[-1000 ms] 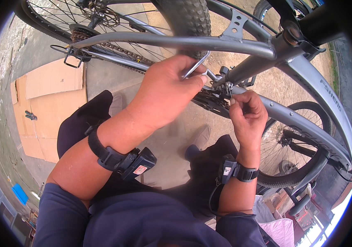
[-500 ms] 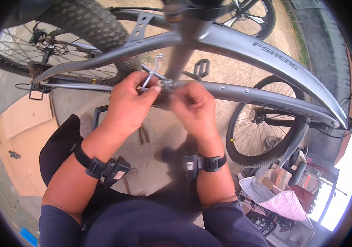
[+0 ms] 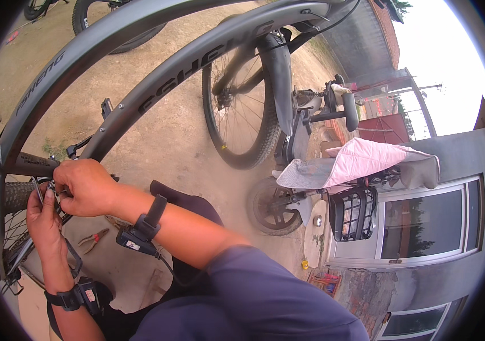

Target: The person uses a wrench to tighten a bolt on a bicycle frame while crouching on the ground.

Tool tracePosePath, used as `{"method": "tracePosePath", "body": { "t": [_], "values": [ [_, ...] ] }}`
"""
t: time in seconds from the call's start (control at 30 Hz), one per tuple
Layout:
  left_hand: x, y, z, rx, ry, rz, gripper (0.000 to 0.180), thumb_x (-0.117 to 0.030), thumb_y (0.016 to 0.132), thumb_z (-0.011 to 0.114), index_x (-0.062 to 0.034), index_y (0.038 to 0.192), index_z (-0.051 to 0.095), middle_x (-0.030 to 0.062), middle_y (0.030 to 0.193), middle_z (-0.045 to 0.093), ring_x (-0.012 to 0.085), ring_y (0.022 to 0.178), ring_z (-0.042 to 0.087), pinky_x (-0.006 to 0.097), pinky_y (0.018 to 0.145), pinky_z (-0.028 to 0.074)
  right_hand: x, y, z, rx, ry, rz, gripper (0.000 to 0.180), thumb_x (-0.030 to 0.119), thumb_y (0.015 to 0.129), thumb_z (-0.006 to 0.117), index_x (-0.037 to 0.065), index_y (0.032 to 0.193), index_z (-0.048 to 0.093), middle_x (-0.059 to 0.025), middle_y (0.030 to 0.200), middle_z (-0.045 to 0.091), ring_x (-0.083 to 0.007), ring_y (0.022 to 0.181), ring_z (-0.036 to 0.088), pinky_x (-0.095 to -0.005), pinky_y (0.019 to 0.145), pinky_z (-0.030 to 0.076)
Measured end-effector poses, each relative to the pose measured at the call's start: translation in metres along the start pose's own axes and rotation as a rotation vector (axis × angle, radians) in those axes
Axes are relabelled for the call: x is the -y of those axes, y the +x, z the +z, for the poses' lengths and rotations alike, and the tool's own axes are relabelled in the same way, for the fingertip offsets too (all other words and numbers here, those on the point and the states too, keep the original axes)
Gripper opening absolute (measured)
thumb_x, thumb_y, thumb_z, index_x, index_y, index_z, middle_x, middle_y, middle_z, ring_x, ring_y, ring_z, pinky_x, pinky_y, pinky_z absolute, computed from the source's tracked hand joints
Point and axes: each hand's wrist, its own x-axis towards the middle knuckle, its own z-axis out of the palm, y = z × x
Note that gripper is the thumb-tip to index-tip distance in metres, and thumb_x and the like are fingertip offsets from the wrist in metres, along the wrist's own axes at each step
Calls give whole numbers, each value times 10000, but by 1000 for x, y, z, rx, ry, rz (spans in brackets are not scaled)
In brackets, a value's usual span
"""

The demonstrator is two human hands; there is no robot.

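A grey bicycle frame (image 3: 115,116) runs from the left side up to the upper right, its seat tube (image 3: 29,163) ending beside my hands. My left hand (image 3: 49,233) pinches a slim silver wrench (image 3: 38,190) between thumb and fingers, just below that tube. Close against it, my right hand (image 3: 88,184) is closed, its fingertips pressed together at the small metal fitting at the tube's lower end. What those fingertips grip is hidden. Behind my left hand shows the knobby rear tyre (image 3: 1,198), and the front wheel (image 3: 242,108) stands at upper centre.
Red-handled pliers (image 3: 93,240) lie on the ground below my right wrist. A pedal (image 3: 106,108) juts beside the frame. To the right stands a scooter with a pink quilted cover (image 3: 362,162) and a black basket (image 3: 353,213), near a building window (image 3: 424,224).
The view has swung to the right, so bicycle and hands now sit farther left in the picture. Both hands stay together at the same joint, the wrench still in my left.
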Motion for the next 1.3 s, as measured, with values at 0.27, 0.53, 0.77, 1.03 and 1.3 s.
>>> {"method": "tracePosePath", "body": {
  "t": [0.27, 0.53, 0.77, 1.03, 1.3],
  "values": [
    [-9, 1, 5, -39, -5, 39, 155, -126, 975, 672, -81, 1123, 660, -56, 824, 651, -22, 479, 373, 173, 404, 221, 3, 11, 4, 67, -125, 24, 175, 198, 806, 717, 62, 837, 610, -136, 831, 631, -371, 808, 639, -477, 691, 499],
    [-35, -16, 16, -4, -38, 8, 176, -89, 960, 677, -5, 1114, 691, 23, 989, 693, 94, 921, 611, 258, 854, 482, 15, 20, 1, 127, -157, 101, 139, 162, 832, 687, 51, 813, 607, -154, 782, 638, -373, 736, 642, -462, 635, 495],
    [-18, -23, 4, -27, 105, 17, 136, -82, 947, 673, -16, 1066, 685, -5, 916, 669, 40, 776, 531, 197, 672, 402, 9, 18, -6, 143, -119, 101, 139, 166, 838, 720, 51, 831, 643, -125, 801, 611, -321, 728, 612, -416, 651, 481],
    [9, -16, 0, 38, 358, 86, 193, -49, 840, 662, -2, 1025, 680, 110, 912, 698, 184, 828, 637, 320, 755, 497, 10, 21, -11, 177, -29, 119, 123, 109, 865, 716, 16, 857, 636, -80, 838, 598, -196, 744, 579, -312, 652, 462],
    [2, -12, -1, 77, 519, 74, 219, -46, 817, 639, -3, 1029, 671, 139, 917, 691, 219, 835, 642, 344, 753, 499, 6, 20, -14, 215, -42, 119, 135, 105, 907, 716, 8, 905, 622, -47, 886, 607, -139, 788, 563, -276, 682, 459]
  ]
}}
